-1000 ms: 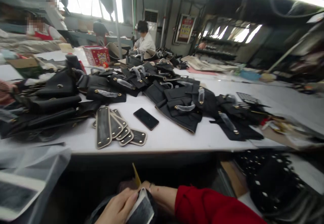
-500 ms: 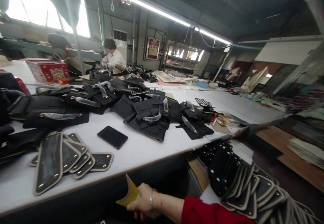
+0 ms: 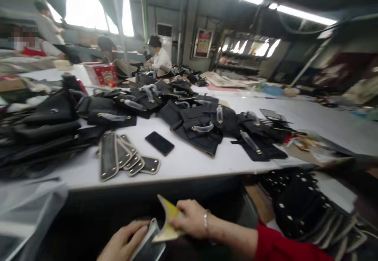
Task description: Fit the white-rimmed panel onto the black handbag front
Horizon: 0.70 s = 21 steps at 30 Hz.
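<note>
Right hand gripping yellow card, writing unreadable

On the worktop I saw the phone right of the fanned panels, bag pieces behind it

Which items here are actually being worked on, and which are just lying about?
In hand:
left hand on grey-edged dark panel
right hand holding yellow curved card

Lying about:
black phone
fanned dark studded panels
black bag pieces
red box
</note>
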Tool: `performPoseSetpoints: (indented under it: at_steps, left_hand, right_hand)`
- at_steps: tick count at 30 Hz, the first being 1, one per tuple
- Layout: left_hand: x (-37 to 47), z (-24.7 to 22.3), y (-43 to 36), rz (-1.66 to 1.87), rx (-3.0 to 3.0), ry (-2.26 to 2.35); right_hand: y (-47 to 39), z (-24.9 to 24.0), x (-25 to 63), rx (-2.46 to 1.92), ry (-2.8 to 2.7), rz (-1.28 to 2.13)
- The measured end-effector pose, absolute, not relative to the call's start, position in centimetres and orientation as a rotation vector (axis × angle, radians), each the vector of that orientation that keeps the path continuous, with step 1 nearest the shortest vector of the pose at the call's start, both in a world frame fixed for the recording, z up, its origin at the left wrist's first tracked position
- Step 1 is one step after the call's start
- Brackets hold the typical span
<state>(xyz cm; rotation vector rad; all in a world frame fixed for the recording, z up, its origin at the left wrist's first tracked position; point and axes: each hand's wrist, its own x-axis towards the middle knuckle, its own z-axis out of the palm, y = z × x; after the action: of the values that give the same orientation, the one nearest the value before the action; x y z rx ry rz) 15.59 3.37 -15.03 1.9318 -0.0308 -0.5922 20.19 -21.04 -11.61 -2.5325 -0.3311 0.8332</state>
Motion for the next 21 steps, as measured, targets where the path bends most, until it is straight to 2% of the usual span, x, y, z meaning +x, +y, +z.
performPoseSetpoints:
  at_steps: [3, 7, 13, 21]
  left_hand:
    - [14.5, -13.3, 2.8, -0.516, 1.911, 0.139]
    - [14.5, -13.2, 2.6, -0.485, 1.831, 0.237]
    - [14.4, -13.0, 2.9, -0.505, 1.824, 0.211]
    - [14.5, -12.9, 3.0, -0.486, 1.889, 0.13]
  right_hand:
    - [-21.6, -11.2, 21.9, -2.662, -0.533, 0.685]
    - [-20.5, -11.0, 25.6, -2.702, -0.964, 0.59]
    - [-16.5, -10.3, 28.7, -2.59, -1.523, 0.566]
    - [-13.6, -9.9, 29.7, -2.449, -1.874, 0.542]
